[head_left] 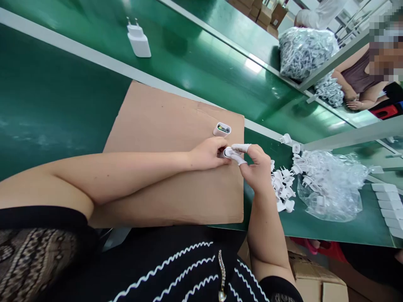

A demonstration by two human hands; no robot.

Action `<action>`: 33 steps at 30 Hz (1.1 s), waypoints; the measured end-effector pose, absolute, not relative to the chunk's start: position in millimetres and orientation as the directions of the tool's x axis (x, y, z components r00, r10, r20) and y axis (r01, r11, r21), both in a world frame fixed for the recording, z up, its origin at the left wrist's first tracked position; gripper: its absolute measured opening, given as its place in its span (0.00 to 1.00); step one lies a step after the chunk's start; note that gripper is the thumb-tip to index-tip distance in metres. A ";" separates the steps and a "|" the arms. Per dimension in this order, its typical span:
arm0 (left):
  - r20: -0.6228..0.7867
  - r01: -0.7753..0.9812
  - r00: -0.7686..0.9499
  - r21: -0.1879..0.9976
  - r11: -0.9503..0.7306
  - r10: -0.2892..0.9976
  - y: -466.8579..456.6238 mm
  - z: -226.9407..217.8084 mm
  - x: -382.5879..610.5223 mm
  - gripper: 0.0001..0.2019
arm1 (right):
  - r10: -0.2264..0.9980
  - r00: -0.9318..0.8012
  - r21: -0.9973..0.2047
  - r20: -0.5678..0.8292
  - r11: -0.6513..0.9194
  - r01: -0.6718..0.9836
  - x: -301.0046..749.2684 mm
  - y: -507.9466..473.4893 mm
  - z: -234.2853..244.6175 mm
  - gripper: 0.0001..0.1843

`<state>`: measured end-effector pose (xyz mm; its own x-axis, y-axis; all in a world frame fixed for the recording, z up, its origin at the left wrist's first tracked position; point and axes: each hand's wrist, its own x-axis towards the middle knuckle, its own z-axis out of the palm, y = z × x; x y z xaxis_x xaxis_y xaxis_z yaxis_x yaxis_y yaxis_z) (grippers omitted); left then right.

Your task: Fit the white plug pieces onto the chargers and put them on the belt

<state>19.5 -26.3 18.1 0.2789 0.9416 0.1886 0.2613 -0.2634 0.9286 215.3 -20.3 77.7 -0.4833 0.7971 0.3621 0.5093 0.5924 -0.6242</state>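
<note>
My left hand (206, 153) is closed around a white charger housing, mostly hidden by its fingers, above the right side of a flat cardboard sheet (176, 193). White finger covers are on the thumb and index finger of my right hand (256, 165). Those fingers pinch a white plug cap (228, 152) against the end of the housing. Just beyond my hands stands another white charger housing (222, 129), its open top showing a circuit board inside. To the right of my right hand lies a pile of loose white plug caps (283, 186).
A clear plastic bag (333, 184) of white parts lies at right, beside a row of white blocks (388, 207). An assembled charger (139, 41) lies on the green conveyor belt (195, 54). Across it are a full bag (307, 52) and a seated person (359, 79).
</note>
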 end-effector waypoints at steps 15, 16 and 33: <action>0.171 0.237 0.296 0.940 -0.246 0.940 -24.1 17.6 17.9 0.13 | 0.718 -0.623 -0.341 0.310 0.696 0.632 206.3 -21.3 85.4 0.20; 0.173 0.236 0.296 0.940 -0.247 0.939 -24.1 17.4 17.8 0.13 | 0.719 -0.620 -0.321 0.313 0.695 0.644 205.3 -22.9 85.6 0.20; 0.164 0.289 0.269 0.926 -0.243 0.949 -24.9 20.3 18.6 0.14 | 0.852 -0.457 -0.469 0.257 0.523 0.712 199.6 -18.9 81.2 0.22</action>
